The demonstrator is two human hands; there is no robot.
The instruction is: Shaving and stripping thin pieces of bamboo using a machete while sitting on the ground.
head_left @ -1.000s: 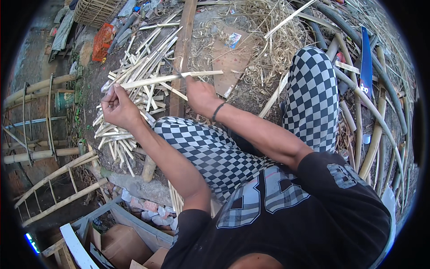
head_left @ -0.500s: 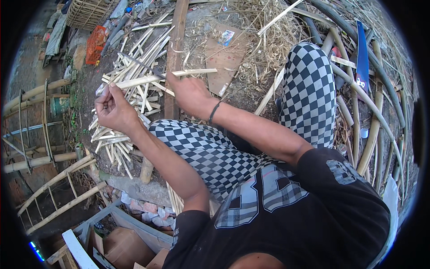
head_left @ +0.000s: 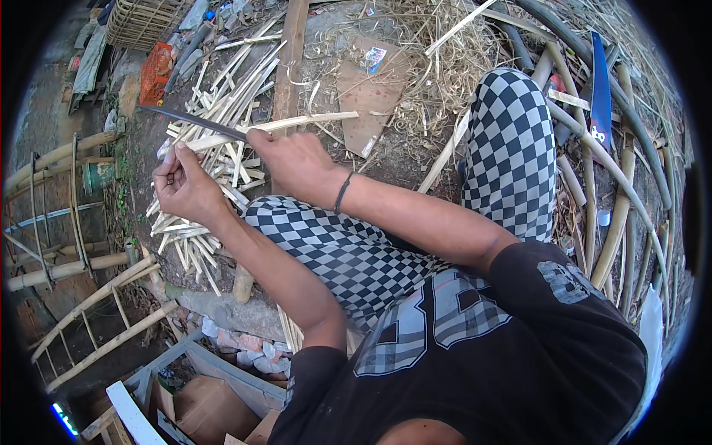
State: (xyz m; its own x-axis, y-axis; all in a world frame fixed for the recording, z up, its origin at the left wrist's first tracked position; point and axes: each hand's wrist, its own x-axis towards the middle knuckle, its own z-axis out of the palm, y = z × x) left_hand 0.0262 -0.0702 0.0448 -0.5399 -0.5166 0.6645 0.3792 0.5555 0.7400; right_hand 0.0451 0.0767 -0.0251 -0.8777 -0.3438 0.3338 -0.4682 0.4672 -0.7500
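Between the thumb and fingers of my left hand (head_left: 185, 185) is the left end of a pale bamboo strip (head_left: 319, 118), which reaches rightward past a wooden plank. My right hand (head_left: 295, 165) is closed around the handle of a knife, its fist hiding most of that handle. The long dark knife blade (head_left: 194, 121) points left and slants across the strip, close to my left fingers. Under both hands lies a heap of split bamboo strips (head_left: 199, 248). The brown wooden plank (head_left: 291, 55) runs away from me beyond my right hand.
Pale shavings (head_left: 452, 81) cover the ground ahead, beside a flat piece of cardboard (head_left: 371, 96). To the right, a blue-bladed saw (head_left: 600, 96) lies among bamboo poles (head_left: 619, 237). A red crate (head_left: 155, 74) and a woven basket (head_left: 144, 22) stand far left. Bamboo ladders (head_left: 111, 345) are at left.
My right hand has moved left and slightly down with the knife, so the blade now reaches further left over the strip. The left hand has barely shifted.
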